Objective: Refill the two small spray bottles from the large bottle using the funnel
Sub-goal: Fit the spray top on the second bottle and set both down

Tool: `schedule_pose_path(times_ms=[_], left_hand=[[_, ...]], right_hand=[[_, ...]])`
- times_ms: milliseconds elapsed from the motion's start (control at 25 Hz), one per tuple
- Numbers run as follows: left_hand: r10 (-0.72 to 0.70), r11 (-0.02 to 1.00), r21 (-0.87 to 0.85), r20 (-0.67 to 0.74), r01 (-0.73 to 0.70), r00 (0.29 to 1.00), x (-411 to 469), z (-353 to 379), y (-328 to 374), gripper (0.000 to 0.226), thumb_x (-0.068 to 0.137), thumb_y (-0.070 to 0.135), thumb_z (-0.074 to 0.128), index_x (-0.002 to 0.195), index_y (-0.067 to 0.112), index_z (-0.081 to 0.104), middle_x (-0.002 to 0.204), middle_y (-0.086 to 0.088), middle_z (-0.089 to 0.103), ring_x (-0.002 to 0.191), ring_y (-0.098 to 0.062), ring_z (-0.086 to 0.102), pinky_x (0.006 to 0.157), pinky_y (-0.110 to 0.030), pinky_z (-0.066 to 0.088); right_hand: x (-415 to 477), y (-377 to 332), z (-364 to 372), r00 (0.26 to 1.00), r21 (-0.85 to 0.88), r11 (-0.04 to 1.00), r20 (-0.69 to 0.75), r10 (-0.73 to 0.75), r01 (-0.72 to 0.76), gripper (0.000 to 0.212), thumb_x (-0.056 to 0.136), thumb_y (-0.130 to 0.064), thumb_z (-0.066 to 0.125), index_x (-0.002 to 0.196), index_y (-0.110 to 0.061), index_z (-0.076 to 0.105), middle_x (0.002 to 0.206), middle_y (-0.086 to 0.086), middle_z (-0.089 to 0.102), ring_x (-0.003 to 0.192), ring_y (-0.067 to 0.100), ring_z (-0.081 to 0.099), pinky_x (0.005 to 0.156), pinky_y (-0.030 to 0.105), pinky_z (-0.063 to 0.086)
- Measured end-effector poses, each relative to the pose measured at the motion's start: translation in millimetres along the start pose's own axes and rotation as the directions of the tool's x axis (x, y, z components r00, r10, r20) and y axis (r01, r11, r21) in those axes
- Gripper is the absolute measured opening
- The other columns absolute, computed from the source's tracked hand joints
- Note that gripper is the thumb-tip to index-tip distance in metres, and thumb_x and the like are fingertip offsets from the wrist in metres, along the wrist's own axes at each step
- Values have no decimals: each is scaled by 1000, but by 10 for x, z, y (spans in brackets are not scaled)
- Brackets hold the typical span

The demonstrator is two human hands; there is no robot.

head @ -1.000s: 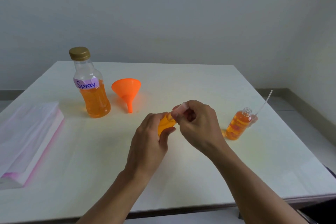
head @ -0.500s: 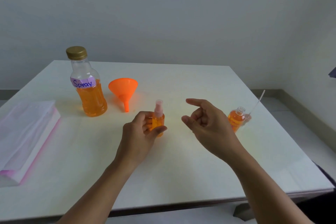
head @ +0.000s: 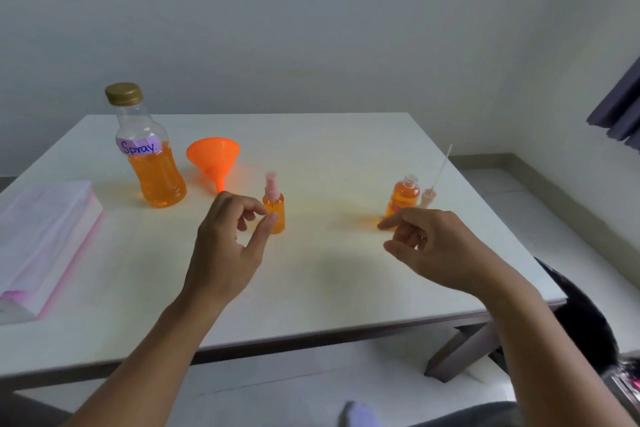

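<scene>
A small spray bottle (head: pixel 274 205) with its pink spray head on stands upright mid-table, full of orange liquid. My left hand (head: pixel 231 236) hovers just left of it, fingers apart, holding nothing. A second small bottle (head: pixel 401 196), open-necked and filled with orange liquid, stands at the right. Its pink spray head with a white tube (head: pixel 434 184) lies beside it. My right hand (head: pixel 429 246) is in front of that bottle, fingers loosely curled and empty. The large bottle (head: pixel 149 156) labelled "Spray", gold cap on, stands at back left. The orange funnel (head: pixel 214 159) rests next to it.
The white table (head: pixel 329 288) carries a stack of white and pink plastic bags (head: pixel 41 239) at its left edge. A dark curtain (head: pixel 620 114) hangs at the right. The table's front edge and a leg show below my arms.
My right hand left the spray head after screwing it on and moved right toward the open bottle. My left hand set the capped bottle upright on the table and let go.
</scene>
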State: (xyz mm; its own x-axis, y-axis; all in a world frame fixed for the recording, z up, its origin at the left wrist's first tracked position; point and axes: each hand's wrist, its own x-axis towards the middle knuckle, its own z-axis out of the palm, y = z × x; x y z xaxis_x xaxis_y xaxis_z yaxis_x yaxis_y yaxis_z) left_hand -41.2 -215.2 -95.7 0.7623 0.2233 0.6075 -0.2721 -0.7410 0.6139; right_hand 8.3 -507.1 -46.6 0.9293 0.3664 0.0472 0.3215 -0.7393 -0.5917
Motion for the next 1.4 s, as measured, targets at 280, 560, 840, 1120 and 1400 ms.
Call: schedule_pose_path(times_ms=[280,560,840,1120,1400], left_hand=[[93,990,-123,219,-67,971,-82,508,443,15,89,27,68,102,22,62,77,13,58,69,-14,57,59,-13,42],[-146,943,-232,361,240,921,59,1398,690,55,86,34,71,133,32,43,123,14,56,99,-4,56,78,-19,49],[-156,908,-300,406,292,900,256,1824,780,46,84,41,71,126,33,53,114,19,64,101,8,57,81,-10,45],[-175,920,-275,352,280,920,264,1359,697,50,82,53,65,127,35,52,111,18,62,96,-3,60,74,-8,46],[-184,927,-267,293,265,938,71,660,575,61,73,61,63,128,36,55,110,16,67,99,-10,64,86,-24,53]], right_hand=[[20,464,-82,960,-82,958,39,277,-273,22,89,-17,59,94,-35,73,90,-8,67,79,7,64,66,21,49],[449,726,25,822,189,882,-321,471,-432,53,93,-43,66,138,-18,53,114,4,69,99,17,58,82,31,48],[702,834,132,793,345,898,-447,414,-274,24,91,-37,73,107,-19,74,97,-9,74,80,3,69,74,21,51],[553,472,-85,872,528,849,-399,285,-36,32,87,-46,77,102,-19,74,77,-2,71,56,16,72,74,48,64],[321,-101,-350,929,679,714,-352,113,171,24,79,-22,85,101,-15,77,75,2,74,58,21,69,78,48,63]])
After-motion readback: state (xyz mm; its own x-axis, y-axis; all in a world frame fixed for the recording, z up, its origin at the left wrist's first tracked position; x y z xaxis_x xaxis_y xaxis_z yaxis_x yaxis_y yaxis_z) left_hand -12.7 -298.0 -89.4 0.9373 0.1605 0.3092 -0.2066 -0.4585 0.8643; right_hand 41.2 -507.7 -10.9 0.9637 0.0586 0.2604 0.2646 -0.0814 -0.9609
